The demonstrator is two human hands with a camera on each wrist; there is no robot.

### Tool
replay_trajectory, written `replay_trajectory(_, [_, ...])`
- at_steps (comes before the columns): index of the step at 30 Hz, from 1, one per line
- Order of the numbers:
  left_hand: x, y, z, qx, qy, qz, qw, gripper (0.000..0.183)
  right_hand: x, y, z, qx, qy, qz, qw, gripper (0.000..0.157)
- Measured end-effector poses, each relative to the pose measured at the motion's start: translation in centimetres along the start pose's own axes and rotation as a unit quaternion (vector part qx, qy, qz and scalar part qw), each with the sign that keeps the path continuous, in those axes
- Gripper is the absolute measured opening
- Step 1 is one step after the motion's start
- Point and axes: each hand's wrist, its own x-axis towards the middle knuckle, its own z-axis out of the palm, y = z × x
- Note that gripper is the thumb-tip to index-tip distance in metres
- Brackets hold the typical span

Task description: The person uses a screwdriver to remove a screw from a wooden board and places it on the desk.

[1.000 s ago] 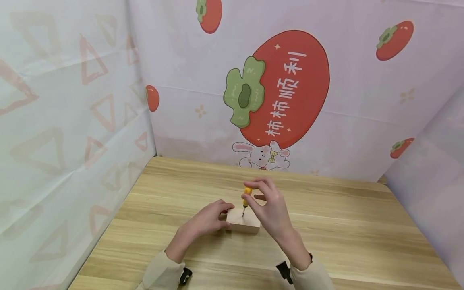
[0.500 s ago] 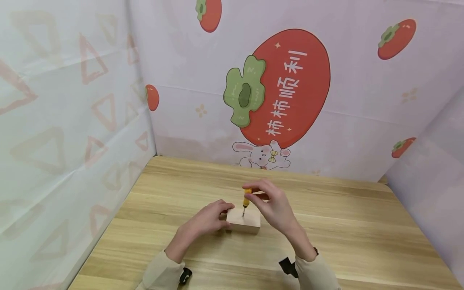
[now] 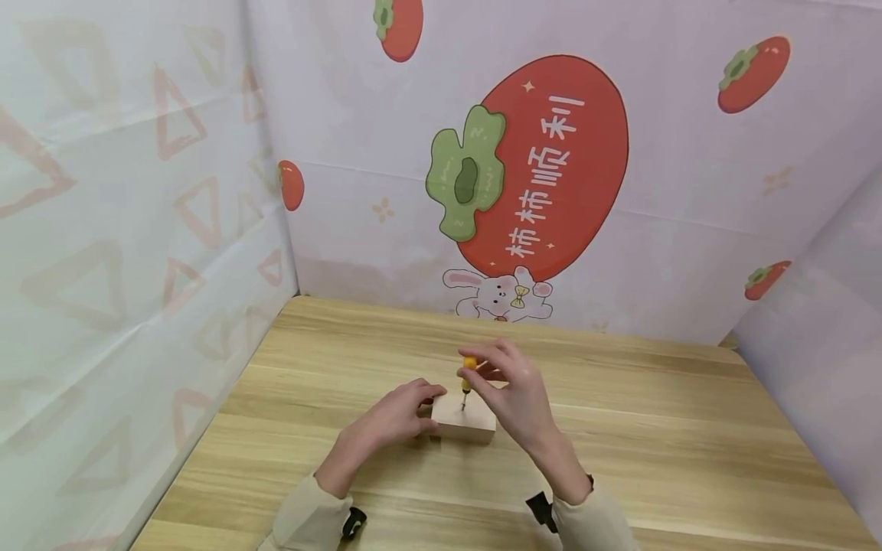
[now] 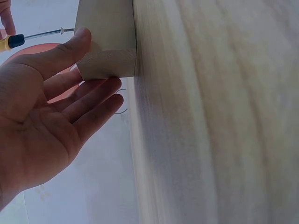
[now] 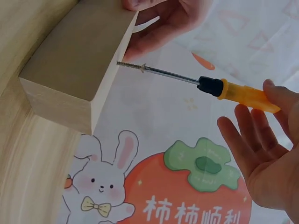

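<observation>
A pale wooden block [image 3: 464, 429] lies flat on the table. My left hand [image 3: 396, 415] holds its left end, thumb on the near side and fingers on the far side, as the left wrist view also shows. A screw [image 5: 132, 66] stands in the block's top face, most of its thread still showing. The tip of a screwdriver [image 5: 246, 96] with a yellow handle and black collar meets the screw head. Around the handle's upper end, my right hand [image 3: 518, 390] pinches with thumb and fingers; in the right wrist view its other fingers hang free of the handle.
The wood-grain table [image 3: 654, 428] extends to both sides of the block. Behind it rises a white backdrop [image 3: 358, 245] printed with persimmons and a rabbit, and another printed sheet [image 3: 138, 306] bounds the left side.
My right hand shifts slightly right and turns, then comes back, its fingers re-placed on the screwdriver handle. The left hand and block stay in place.
</observation>
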Motion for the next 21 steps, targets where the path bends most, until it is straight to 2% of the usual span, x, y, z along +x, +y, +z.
replay_trajectory(3, [0.0, 0.1, 0.0, 0.001, -0.001, 0.001, 1.0000, 0.055, 0.1, -0.2, -0.1, -0.018, 0.009, 0.016, 1.000, 0.034])
replay_trajectory(9, [0.1, 0.1, 0.1, 0.003, -0.003, -0.003, 1.0000, 0.055, 0.1, -0.2, -0.7, 0.000, 0.002, 0.024, 1.000, 0.028])
replay_trajectory(17, [0.1, -0.1, 0.1, 0.000, -0.002, -0.001, 1.0000, 0.055, 0.4, -0.1, -2.0, 0.022, -0.078, 0.013, 0.997, 0.031])
replay_trajectory(21, [0.1, -0.1, 0.1, -0.003, -0.002, 0.003, 1.0000, 0.054, 0.2, 0.0, -2.0, 0.016, -0.075, 0.021, 0.997, 0.033])
